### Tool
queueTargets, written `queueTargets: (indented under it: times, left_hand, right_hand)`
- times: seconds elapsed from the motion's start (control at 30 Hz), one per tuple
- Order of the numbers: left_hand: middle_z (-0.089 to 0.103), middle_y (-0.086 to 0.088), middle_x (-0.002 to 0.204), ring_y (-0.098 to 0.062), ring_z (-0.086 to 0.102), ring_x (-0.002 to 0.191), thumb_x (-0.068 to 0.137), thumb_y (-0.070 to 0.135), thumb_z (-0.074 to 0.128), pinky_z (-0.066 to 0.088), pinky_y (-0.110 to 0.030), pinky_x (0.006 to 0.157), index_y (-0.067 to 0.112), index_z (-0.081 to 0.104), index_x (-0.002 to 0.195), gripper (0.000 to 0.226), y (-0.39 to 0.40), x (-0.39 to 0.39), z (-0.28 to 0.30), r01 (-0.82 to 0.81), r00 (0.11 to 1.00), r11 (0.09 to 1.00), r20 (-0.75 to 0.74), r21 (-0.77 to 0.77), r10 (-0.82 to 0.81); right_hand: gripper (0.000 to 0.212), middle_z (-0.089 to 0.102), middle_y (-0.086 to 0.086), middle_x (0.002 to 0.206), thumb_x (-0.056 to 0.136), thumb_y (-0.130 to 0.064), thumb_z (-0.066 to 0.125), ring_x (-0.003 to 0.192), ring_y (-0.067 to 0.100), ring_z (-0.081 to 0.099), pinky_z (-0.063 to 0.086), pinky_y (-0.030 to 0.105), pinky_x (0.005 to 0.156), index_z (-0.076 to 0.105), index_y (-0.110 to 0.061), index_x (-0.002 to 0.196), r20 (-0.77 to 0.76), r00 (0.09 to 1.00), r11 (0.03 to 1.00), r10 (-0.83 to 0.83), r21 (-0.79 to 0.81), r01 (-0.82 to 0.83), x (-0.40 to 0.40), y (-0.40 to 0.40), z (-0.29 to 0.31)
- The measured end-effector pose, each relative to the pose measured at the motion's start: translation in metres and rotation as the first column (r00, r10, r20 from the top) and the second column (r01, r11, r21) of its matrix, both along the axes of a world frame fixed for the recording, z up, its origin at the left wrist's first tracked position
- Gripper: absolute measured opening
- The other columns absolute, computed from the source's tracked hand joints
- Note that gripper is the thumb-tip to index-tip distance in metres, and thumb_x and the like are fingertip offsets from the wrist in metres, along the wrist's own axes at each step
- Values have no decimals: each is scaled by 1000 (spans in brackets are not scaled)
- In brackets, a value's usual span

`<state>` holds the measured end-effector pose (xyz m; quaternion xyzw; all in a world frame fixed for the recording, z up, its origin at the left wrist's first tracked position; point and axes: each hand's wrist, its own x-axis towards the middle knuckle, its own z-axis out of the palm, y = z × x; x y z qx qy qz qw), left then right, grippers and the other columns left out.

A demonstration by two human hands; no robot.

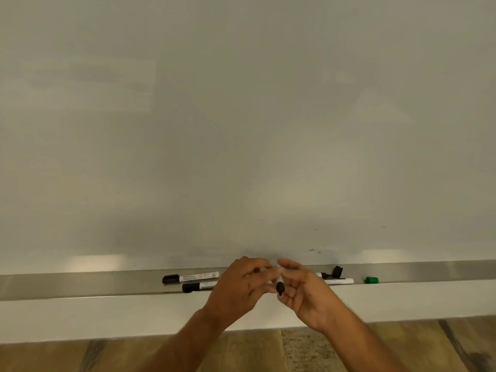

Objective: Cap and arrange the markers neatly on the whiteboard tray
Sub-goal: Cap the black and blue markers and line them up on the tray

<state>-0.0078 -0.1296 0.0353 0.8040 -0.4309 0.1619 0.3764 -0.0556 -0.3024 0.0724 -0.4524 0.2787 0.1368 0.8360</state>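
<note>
Stood facing a whiteboard, both hands raised just in front of its metal tray. Held one marker between the two hands: left hand curled around the pale barrel from the left, fingers bent over it; right hand pinching it from the right, palm turned inward. Showed the marker's black end poking out low between the palms, pointing toward the camera. Could not tell whether that black end was a cap or the back of the barrel, nor which hand bore most of the grip.

Left of the left hand, lay two capped black markers on the tray, roughly parallel and close together: the farther marker nearer the board, the nearer marker by the tray's front lip, its right end hidden behind the left hand. Both pointed their black caps away from the hands.

Right of the right hand, lay a white marker barrel along the tray, partly covered by the wrist, with another marker just behind it, mostly hidden. Stood a loose black cap tilted against the board beside them. Farther right, well apart from the hands, rested a green cap alone on the tray.

Below the forearms, showed a pale ledge and wood-patterned floor.
</note>
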Motion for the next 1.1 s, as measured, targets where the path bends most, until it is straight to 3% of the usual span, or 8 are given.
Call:
queueTargets:
  times: [0.17,0.3,0.4,0.53,0.63,0.7,0.9,1.1]
  left_hand:
    - [67,5,112,-10,59,90,90,32,61,52,-28,75,26,67,115,26,2,-6,-7,55,998,998,-40,-7,-55]
    - [68,13,108,-3,58,98,87,32,65,49,-27,83,27,68,110,24,1,-13,-10,12,975,995,-220,-104,-35]
    - [67,19,98,-2,57,93,89,41,61,48,-22,80,33,65,107,21,4,-12,-11,-47,951,993,-309,-105,12]
    - [63,14,87,-1,54,83,90,54,50,46,-16,72,34,62,103,27,11,-9,-13,-97,947,995,-307,14,96]
    - [57,16,80,-1,51,73,93,55,43,41,-13,64,34,59,106,30,14,-7,-15,-118,945,988,-294,96,142]
    - [51,20,79,2,48,67,93,54,43,36,-6,60,33,58,108,30,14,-7,-14,-138,947,982,-273,128,168]
    - [58,16,90,5,49,70,92,51,46,35,-2,62,33,60,115,32,14,-10,-11,-166,945,973,-257,161,204]
    - [66,15,89,0,58,75,90,56,48,53,-20,65,37,59,122,39,20,-10,-9,-205,931,965,-273,162,244]
  right_hand:
    - [32,68,15,82,81,-1,64,66,22,65,53,30,56,61,-9,112,-79,997,1000,18,-9,-19,-9,7,-8]
    - [27,71,14,77,84,-13,65,61,21,64,50,30,55,61,-10,111,-114,988,993,101,-50,-107,-14,13,-15]
    - [25,76,11,83,86,-37,67,65,22,68,51,31,55,65,-17,102,-104,988,926,114,-349,-143,-14,5,-23]
    - [3,70,-4,80,85,-26,69,73,12,65,44,18,58,67,-24,85,87,995,446,-41,-890,96,-13,-47,-39]
    - [6,66,-3,75,84,-22,69,68,14,61,40,20,55,69,-16,86,109,986,137,-124,-983,125,-10,-92,-49]
    - [18,69,5,80,84,-30,68,68,20,61,45,26,60,70,-12,88,64,983,24,-173,-997,70,-8,-112,-56]
    - [46,58,2,44,80,-45,66,47,19,56,44,26,48,61,-15,46,-110,975,-17,-190,-993,-116,1,-128,-63]
    - [40,62,2,49,80,-42,67,50,21,60,56,32,55,65,-16,49,-159,976,-17,-149,-986,-164,9,-127,-68]
